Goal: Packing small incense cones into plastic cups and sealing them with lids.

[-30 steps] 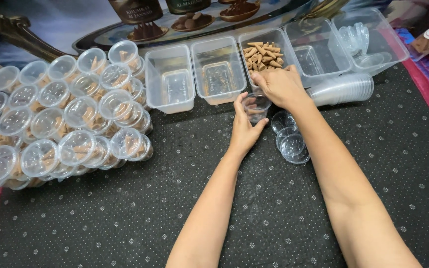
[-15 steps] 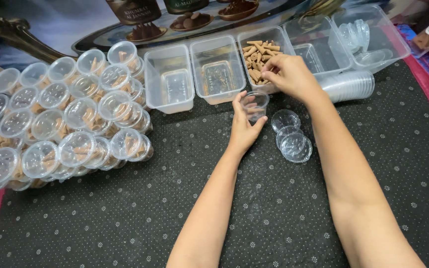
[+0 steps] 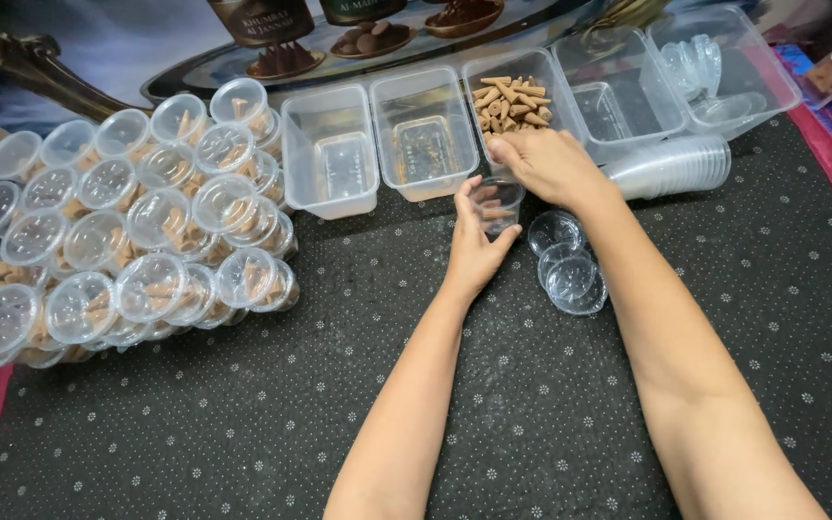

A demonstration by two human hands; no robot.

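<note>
My left hand [image 3: 474, 243] is curled around a small clear plastic cup [image 3: 499, 200] that stands on the dark dotted mat. My right hand [image 3: 543, 162] hovers just above the cup, at the near edge of a clear rectangular tub [image 3: 480, 75] holding brown cone-shaped pieces [image 3: 510, 103]. Its fingertips are pinched together; I cannot see what they hold. Clear round lids [image 3: 570, 272] lie on the mat right of the cup, under my right forearm.
Several lidded cups filled with brown cones are stacked at the left [image 3: 127, 231]. Empty clear tubs [image 3: 329, 154] [image 3: 424, 130] [image 3: 618, 101] line the back. A stack of cups lies on its side [image 3: 676, 166]. A tub at far right holds lids [image 3: 724, 67].
My right hand has moved from over the cup to the cone tub's near edge. The left hand kept its hold on the cup.
</note>
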